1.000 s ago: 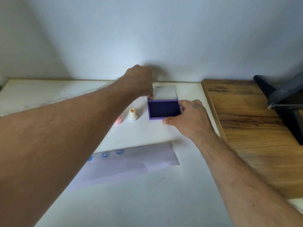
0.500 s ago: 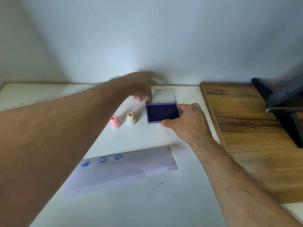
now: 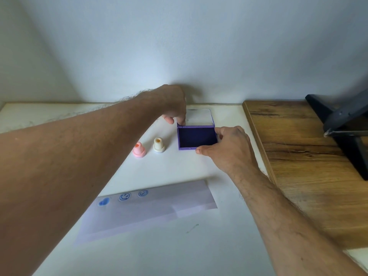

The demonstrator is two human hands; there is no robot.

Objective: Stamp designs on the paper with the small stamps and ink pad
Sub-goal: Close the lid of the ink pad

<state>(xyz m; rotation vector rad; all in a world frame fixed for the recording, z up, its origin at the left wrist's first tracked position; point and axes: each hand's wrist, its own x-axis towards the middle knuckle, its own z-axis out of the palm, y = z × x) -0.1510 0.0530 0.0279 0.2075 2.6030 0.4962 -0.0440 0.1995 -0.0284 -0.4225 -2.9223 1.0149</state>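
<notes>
Right now the ink pad (image 3: 197, 138) sits open toward the back of the white table (image 3: 179, 246), its dark blue pad showing inside the purple case and its clear lid (image 3: 199, 117) laid back flat behind it. I have my right hand (image 3: 229, 150) on the case's right side, thumb at the near right corner and a fingertip at the far right corner, so the case is lightly pinched and steadied. My left hand (image 3: 173, 105) reaches across to the far left corner where lid meets case; the fingers are curled there, but from this angle I cannot tell whether they pinch the lid's edge or only touch it.

Just beside the pad on its left stand the two small stamps, both upright and untouched: the cream stamp (image 3: 158, 145) nearer the pad, the pink stamp (image 3: 138, 150) further left. Closer to me lies the paper (image 3: 159, 208), a pale strip running slantwise. At its left end I count three blue marks (image 3: 123, 197): one solid blot and two round smiley prints.

By my reckoning the task is partly done, with most of the strip unstamped. What remains is to take up a stamp, ink it and press along the bare stretch.

Off to the right is a wooden board (image 3: 298, 156) with a black stand (image 3: 342, 128) on it.
</notes>
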